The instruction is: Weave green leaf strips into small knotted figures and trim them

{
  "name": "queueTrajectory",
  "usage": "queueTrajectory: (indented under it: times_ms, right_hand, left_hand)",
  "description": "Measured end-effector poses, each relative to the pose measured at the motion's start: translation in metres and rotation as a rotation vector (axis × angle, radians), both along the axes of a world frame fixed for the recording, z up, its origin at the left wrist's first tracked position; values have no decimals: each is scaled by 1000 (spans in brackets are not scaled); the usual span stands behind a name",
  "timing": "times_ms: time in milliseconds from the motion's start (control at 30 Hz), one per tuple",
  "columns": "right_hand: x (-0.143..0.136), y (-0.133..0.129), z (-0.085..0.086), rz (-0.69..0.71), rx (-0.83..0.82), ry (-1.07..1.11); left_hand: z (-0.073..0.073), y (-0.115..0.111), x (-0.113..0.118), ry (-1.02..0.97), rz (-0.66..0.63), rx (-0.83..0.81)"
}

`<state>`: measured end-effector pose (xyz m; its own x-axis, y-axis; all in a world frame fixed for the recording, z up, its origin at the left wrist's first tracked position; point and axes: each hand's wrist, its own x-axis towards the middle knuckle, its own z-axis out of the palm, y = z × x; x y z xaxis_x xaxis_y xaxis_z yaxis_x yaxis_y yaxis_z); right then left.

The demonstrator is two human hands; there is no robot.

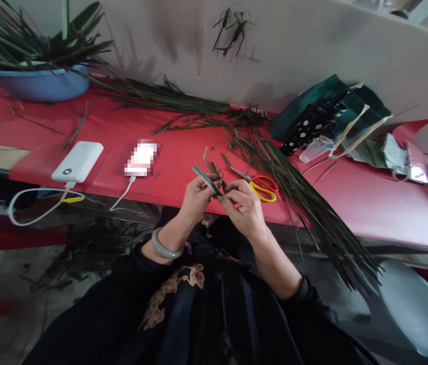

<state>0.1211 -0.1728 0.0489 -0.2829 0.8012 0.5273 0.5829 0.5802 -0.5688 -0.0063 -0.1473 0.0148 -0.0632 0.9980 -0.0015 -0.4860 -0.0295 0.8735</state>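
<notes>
Strips of green leaf (206, 178) are pinched between my two hands above the front edge of the red-covered table. My left hand (196, 198), below a pale bangle on the wrist, grips the strips from the left. From the right, my right hand (244, 205) has thumb and fingers closed on the lower end of the same strips. A small loop of leaf stands up between the hands. Just right of my right hand lie scissors (263, 188) with red and yellow handles. Small leaf scraps are scattered behind the hands.
Long leaf bundles lie at the back (168, 96) and right (312, 208), the right one overhanging the table edge. A blue basin (42, 83) of leaves, a white power bank (77, 161), a phone (142, 158) with cable, and a green bag (301, 104) stand around. A stool (415, 309) is lower right.
</notes>
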Motion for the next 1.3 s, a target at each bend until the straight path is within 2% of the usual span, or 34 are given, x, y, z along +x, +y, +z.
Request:
queueTrajectory:
  times_ms: [100,200,333,400,500,600,800,900,1033,1100,1200,1300]
  right_hand:
    - [-5,-1,0,-38,16,-28]
    - [-6,1,2,-96,41,-11]
    - [-6,3,6,-133,69,3]
    - [-6,4,7,-143,62,12]
    - [-7,7,8,-171,45,27]
    - [-7,9,8,-170,26,4]
    - [-1,13,11,-114,10,-74]
    - [4,14,11,-56,-14,-69]
    - [11,15,7,16,-55,73]
    - [15,18,4,-24,-86,232]
    - [20,25,-2,-82,-227,404]
    - [20,29,-4,-46,-280,348]
  left_hand:
    - [-1,-1,0,92,29,53]
    - [-2,-4,0,294,85,177]
    - [1,-8,0,588,223,364]
    - [1,-9,1,700,267,394]
    - [0,-10,2,758,297,357]
    - [-3,-9,2,740,298,364]
    - [-6,-5,-1,677,191,487]
    - [-3,-5,0,596,162,434]
    - [0,-5,2,417,83,232]
    - [0,-5,3,315,29,150]
    - [1,-5,3,222,6,155]
    - [4,-7,3,220,1,206]
